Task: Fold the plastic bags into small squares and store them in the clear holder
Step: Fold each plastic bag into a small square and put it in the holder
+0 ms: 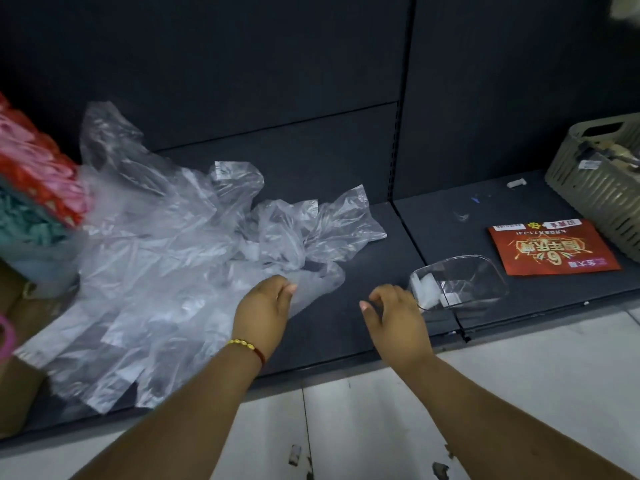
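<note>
Dark shelf (363, 327) w/ black back panel runs across the frame, pale floor tiles below. We judge we're at the pick-up step: a couple of folded squares already sit in the clear holder (460, 282), centre-right, while the loose plastic bags (166, 258) sprawl over the left half of the shelf. Our left hand (265, 306) reaches fwd at frame centre, wrist w/ a bead bracelet, fingers curled and pinching the near edge of a bag. Our right hand (394, 315) hovers just beside the holder, fingers loosely curled, holding nothing. Next move, we reckon: draw one bag free of the heap, lay it flat, smooth it, then fold.
</note>
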Demonstrator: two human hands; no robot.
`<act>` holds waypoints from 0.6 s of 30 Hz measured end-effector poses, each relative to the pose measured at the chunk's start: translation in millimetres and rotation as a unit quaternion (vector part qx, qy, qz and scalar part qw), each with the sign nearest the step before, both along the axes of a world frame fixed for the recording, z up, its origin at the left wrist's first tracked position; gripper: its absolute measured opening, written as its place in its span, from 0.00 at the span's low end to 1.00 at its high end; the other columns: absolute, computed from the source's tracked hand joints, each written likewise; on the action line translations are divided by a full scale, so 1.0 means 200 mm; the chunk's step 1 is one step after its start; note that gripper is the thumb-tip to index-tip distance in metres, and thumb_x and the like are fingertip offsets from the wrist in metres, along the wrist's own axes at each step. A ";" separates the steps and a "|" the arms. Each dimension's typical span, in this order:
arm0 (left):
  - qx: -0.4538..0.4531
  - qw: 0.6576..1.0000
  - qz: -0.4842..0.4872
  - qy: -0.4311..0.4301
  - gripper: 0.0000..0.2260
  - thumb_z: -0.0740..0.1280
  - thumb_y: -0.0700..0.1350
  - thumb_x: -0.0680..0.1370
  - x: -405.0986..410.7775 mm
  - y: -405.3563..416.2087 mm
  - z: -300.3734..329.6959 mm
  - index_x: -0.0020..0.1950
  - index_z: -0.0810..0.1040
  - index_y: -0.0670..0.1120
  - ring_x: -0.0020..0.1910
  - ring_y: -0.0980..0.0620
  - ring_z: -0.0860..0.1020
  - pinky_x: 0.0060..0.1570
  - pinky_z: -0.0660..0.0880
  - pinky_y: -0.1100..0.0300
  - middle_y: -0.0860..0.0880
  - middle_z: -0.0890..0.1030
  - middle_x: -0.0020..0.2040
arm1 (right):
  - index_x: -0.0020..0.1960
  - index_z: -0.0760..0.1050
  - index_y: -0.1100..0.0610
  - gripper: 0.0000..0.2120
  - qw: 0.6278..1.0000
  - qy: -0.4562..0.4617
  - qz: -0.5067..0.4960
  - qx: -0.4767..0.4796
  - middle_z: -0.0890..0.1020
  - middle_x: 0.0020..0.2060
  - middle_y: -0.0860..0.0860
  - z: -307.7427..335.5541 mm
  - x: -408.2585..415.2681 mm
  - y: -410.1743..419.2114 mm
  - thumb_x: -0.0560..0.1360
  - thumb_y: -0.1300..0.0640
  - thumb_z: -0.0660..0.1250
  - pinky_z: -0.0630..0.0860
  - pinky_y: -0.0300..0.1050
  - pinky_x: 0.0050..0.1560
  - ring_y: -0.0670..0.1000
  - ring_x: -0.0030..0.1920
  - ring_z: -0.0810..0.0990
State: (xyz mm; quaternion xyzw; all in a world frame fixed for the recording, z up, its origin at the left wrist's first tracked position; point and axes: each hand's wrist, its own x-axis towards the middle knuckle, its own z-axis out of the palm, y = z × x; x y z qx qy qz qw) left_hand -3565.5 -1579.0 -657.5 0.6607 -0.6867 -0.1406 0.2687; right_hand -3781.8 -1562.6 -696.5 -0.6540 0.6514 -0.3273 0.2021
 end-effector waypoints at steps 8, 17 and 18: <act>-0.051 0.992 -0.046 0.108 0.12 0.62 0.49 0.82 0.07 0.09 0.51 0.45 0.76 0.42 0.38 0.52 0.74 0.39 0.70 0.65 0.42 0.79 0.40 | 0.53 0.71 0.53 0.13 0.984 -0.142 -0.050 -0.091 0.72 0.46 0.42 0.48 -0.09 0.03 0.74 0.51 0.72 0.69 0.40 0.52 0.48 0.53 0.72; -0.183 0.971 -0.083 0.128 0.06 0.62 0.58 0.79 0.05 0.43 0.86 0.45 0.75 0.60 0.46 0.61 0.77 0.44 0.70 0.75 0.59 0.81 0.46 | 0.56 0.70 0.53 0.22 0.965 -0.203 -0.037 0.164 0.78 0.46 0.52 1.05 -0.16 0.15 0.77 0.35 0.58 0.73 0.47 0.50 0.50 0.45 0.79; -0.199 0.968 -0.086 0.126 0.07 0.60 0.59 0.78 0.04 0.47 0.89 0.44 0.75 0.61 0.47 0.66 0.77 0.46 0.70 0.76 0.66 0.80 0.47 | 0.58 0.70 0.51 0.23 0.937 -0.248 -0.031 0.243 0.80 0.48 0.54 1.07 -0.16 0.17 0.77 0.33 0.58 0.75 0.50 0.54 0.54 0.46 0.82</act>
